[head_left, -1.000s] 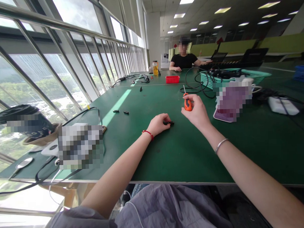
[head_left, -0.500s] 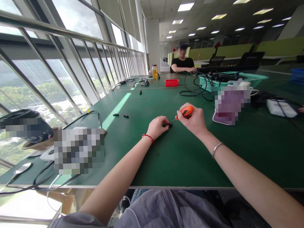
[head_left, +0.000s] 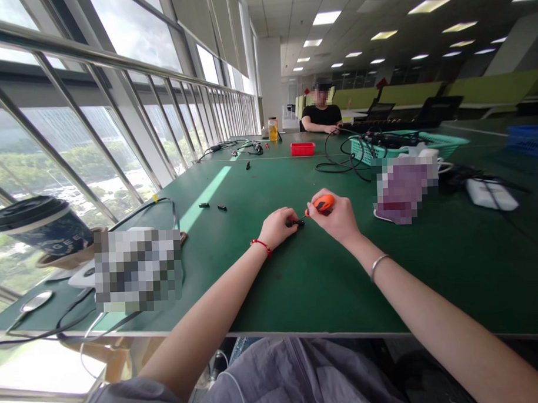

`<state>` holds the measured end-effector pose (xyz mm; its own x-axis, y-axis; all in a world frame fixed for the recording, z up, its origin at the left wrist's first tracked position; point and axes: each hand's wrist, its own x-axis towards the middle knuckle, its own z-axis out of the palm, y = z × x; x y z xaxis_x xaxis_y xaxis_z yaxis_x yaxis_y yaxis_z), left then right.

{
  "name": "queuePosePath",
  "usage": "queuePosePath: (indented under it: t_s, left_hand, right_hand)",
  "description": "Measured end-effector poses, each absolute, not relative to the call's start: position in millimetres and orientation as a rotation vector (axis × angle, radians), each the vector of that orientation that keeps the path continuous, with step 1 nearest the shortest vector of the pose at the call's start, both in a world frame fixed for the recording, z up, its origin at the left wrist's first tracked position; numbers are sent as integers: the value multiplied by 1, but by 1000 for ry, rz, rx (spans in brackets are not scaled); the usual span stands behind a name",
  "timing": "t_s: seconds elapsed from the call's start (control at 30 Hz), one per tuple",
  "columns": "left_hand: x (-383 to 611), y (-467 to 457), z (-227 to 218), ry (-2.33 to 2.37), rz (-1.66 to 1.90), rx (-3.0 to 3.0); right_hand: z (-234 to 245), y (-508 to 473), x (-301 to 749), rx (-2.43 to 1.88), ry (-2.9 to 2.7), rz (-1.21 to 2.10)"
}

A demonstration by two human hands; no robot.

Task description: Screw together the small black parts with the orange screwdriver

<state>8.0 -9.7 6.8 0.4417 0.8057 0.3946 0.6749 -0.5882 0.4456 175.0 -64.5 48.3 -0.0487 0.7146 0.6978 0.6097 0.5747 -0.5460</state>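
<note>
My right hand is closed round the orange and black handle of a screwdriver. Its thin metal shaft slants down to the left, toward a small black part on the green tabletop. My left hand grips that part between thumb and fingers, so most of it is hidden and I cannot tell its exact kind. Whether the tip touches it is too small to make out. Two similar small black pieces lie farther left, one black piece beside another black piece.
A red tray, a jar of yellow liquid and a person are at the far side. To the right stand a teal basket with cables, a phone and a white box. A lidded cup is at left.
My right hand and the screwdriver have shifted slightly left and down, closer to my left hand. The left hand stays at the black part. Another hand at the right edge has gone from view.
</note>
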Motion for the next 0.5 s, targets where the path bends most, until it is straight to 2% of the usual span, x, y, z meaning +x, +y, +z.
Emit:
queuePosePath:
  t_s: [0.5]
  left_hand:
    - [9,-6,1,1283,917,2497]
  right_hand:
    - [48,-68,167,-1174,-1699,102]
